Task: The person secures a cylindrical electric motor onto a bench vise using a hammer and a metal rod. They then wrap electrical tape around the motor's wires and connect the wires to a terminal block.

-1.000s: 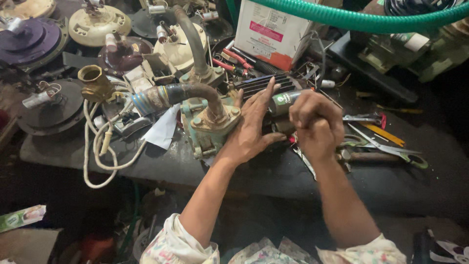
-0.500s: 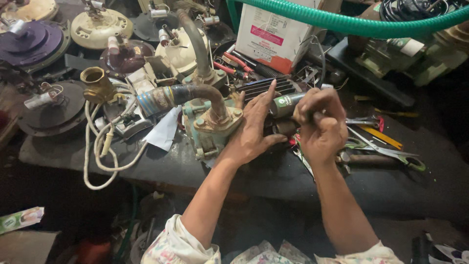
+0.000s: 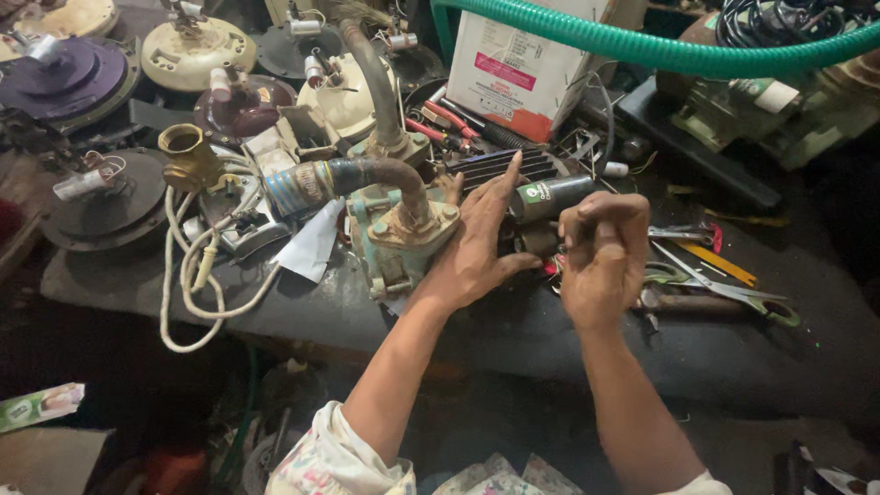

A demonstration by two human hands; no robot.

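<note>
My left hand (image 3: 477, 243) lies open with fingers spread, its palm against the side of a rusty green pump (image 3: 399, 243) and its fingertips reaching onto a black finned motor housing (image 3: 500, 165). A corroded elbow pipe (image 3: 376, 174) rises from the pump's top. My right hand (image 3: 600, 252) hovers just right of the left, fingers curled shut with the thumb pressed on the index finger. Whether anything is inside the fist is hidden. Between the hands lies a dark cylinder with a green label (image 3: 550, 194).
Scissors (image 3: 724, 289), pliers and an orange-handled tool (image 3: 720, 264) lie right of my right hand. A white cord (image 3: 188, 284) loops off the bench's left front. Round motor covers (image 3: 188, 50) crowd the back left; a cardboard box (image 3: 527, 64) and green ribbed hose (image 3: 642, 50) sit behind.
My right hand has drawn slightly down and away from the dark cylinder, which shows more now. My left hand stays pressed against the pump.
</note>
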